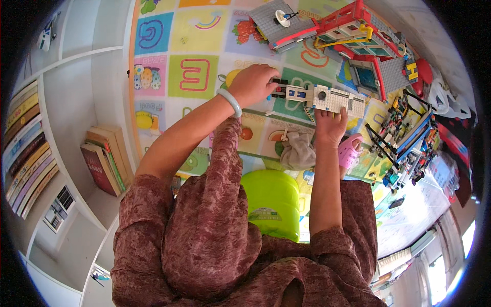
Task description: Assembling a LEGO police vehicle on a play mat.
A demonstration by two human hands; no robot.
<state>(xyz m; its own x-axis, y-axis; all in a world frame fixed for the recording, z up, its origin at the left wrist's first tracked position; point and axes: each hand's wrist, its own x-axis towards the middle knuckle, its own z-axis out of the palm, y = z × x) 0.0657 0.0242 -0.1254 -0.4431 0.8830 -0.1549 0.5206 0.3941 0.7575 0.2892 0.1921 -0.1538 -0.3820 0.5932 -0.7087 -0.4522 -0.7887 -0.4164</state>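
A long white building-brick vehicle point(335, 98), with grey and dark blue parts, lies crosswise ahead of me just above the play mat. Its dark left end is pinched by my left hand point(251, 86), which wears a pale bangle point(229, 102). Some of those fingers are hidden behind the hand. My right hand point(331, 128) grips the near edge of the white body, fingertips lying on its top. Below the vehicle, a crumpled beige cloth point(297, 150) rests on the mat, left of my right wrist.
A red and grey brick building point(360, 38) stands at the far right of the patterned mat point(197, 30). Loose bricks and a dark brick frame point(404, 130) lie to the right. A lime-green stool point(271, 199) is beneath me. White shelves point(66, 92) with books line the left.
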